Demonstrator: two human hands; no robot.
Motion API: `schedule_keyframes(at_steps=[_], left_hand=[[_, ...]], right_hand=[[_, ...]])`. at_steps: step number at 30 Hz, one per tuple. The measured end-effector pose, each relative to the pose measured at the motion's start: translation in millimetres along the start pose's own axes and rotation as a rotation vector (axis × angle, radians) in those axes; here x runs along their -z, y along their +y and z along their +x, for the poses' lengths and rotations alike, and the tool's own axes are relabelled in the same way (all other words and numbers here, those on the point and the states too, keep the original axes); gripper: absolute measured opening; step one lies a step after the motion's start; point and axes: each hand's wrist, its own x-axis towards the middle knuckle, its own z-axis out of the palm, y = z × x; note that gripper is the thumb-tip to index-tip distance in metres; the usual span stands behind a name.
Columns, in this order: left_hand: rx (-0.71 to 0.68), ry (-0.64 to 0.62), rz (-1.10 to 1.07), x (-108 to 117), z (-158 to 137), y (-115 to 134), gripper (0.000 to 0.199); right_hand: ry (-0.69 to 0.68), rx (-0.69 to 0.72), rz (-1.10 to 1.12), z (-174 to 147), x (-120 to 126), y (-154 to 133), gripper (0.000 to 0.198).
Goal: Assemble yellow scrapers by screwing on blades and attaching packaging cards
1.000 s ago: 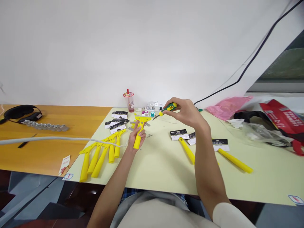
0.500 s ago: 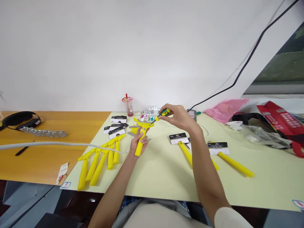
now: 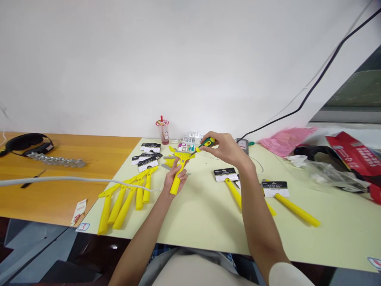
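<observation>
Over the middle of the pale tabletop (image 3: 205,226), nearer its far edge than its near one, the right hand (image 3: 224,147) pinches a green-and-yellow screwdriver (image 3: 208,142) between thumb and fingers. Its shaft slants down to the right end of the head of a yellow T-shaped tool (image 3: 177,179); whether the tip touches I can't tell from where I stand. The left hand (image 3: 170,178) has its fingers curled around that tool's handle, holding it clear of the surface, head toward the wall.

I'd judge this piece to be mid-work, with the driver at its head and no sign that it's finished. Just behind the left hand lie loose yellow and grey pieces (image 3: 169,163), perhaps parts yet to be used.

Along the left edge, five yellow handled tools (image 3: 125,208) lie in an overlapping row, out of both hands; done or waiting, I couldn't say. Beyond them, toward the far left corner, sit black-and-white cards (image 3: 148,163). Toward the right edge, a yellow handle (image 3: 297,209) lies with a similar card (image 3: 276,188) at its upper end, so it looks packaged. A lidded cup (image 3: 163,134) stands by the far edge.
</observation>
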Motion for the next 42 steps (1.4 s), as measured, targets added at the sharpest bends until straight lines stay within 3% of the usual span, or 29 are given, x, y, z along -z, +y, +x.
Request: schedule_keyframes(at_steps=[42], left_hand=[[0.024,-0.003,-0.072,-3.4,-1.8,-0.1,0.056]], right_hand=[[0.014,0.007,-0.034,-0.9,-0.8,-1.0,0.02]])
